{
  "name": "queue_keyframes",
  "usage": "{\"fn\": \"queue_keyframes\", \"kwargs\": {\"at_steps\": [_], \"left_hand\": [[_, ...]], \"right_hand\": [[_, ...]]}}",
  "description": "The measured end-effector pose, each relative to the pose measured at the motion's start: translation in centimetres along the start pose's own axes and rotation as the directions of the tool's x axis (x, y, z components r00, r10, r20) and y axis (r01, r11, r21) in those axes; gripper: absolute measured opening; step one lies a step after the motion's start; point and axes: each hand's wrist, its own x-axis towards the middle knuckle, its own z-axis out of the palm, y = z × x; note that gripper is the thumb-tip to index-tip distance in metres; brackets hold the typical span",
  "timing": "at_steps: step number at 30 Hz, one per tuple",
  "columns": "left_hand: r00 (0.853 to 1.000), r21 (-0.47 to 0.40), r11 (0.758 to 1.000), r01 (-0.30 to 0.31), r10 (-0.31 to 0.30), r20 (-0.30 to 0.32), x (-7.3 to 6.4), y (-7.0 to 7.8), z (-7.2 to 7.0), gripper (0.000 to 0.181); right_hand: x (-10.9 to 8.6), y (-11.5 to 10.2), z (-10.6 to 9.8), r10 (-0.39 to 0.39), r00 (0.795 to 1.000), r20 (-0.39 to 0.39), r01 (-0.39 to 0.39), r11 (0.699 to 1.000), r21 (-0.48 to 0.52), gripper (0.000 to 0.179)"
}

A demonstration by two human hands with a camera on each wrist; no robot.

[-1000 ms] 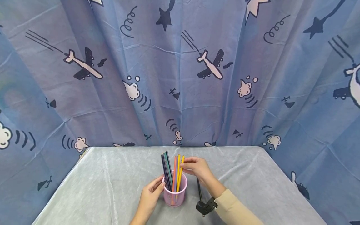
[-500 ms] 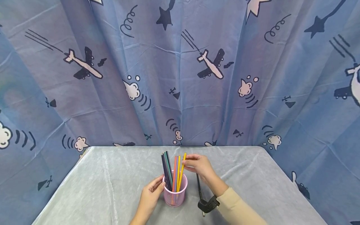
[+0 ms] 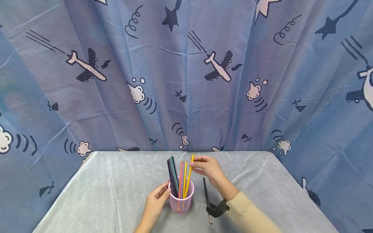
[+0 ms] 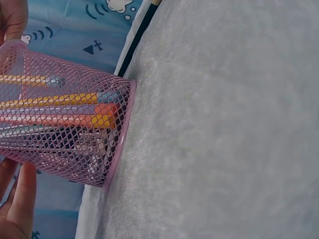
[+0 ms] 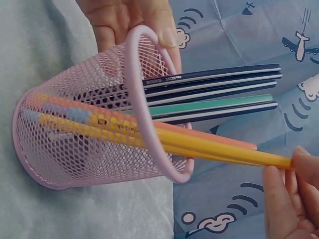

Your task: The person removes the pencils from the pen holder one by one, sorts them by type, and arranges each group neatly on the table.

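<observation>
A pink mesh pencil holder (image 3: 180, 205) stands upright on the table with several pencils in it. My left hand (image 3: 155, 202) holds its left side near the rim, thumb and fingers apart on the mesh. Between thumb and fingertips, my right hand (image 3: 208, 168) pinches the upper end of a yellow pencil (image 3: 189, 176). That pencil leans right, its lower end inside the holder, raised off the bottom in the left wrist view. Beside it stand another yellow pencil (image 4: 60, 100), an orange pencil (image 4: 55, 119) and a purple one (image 4: 75, 109). Dark pencils (image 5: 224, 74) and a green pencil (image 5: 214, 105) lean opposite.
A black pencil (image 3: 206, 192) lies on the grey cloth-covered table (image 3: 122, 187), right of the holder and partly under the right wrist's black strap (image 3: 217, 209). Behind the table hangs a blue curtain (image 3: 186, 106) printed with airplanes.
My right hand has drawn the yellow pencil upward and slightly right, apart from the other pencils' tops. The left hand and the holder have stayed in place.
</observation>
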Motion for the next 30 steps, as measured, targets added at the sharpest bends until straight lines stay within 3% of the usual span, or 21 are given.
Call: {"fn": "queue_keyframes", "kwargs": {"at_steps": [20,30], "left_hand": [[1.0,0.021,1.0,0.006,-0.006,-0.012,0.0,0.3,0.1,0.043],[1.0,0.028,1.0,-0.004,0.003,0.009,0.0,0.0,-0.1,0.044]], "right_hand": [[-0.4,-1.7,-1.0,-0.027,1.0,0.009,0.027,1.0,-0.006,0.031],[-0.6,-2.0,-1.3,-0.034,0.999,0.006,0.034,0.999,0.012,0.026]]}}
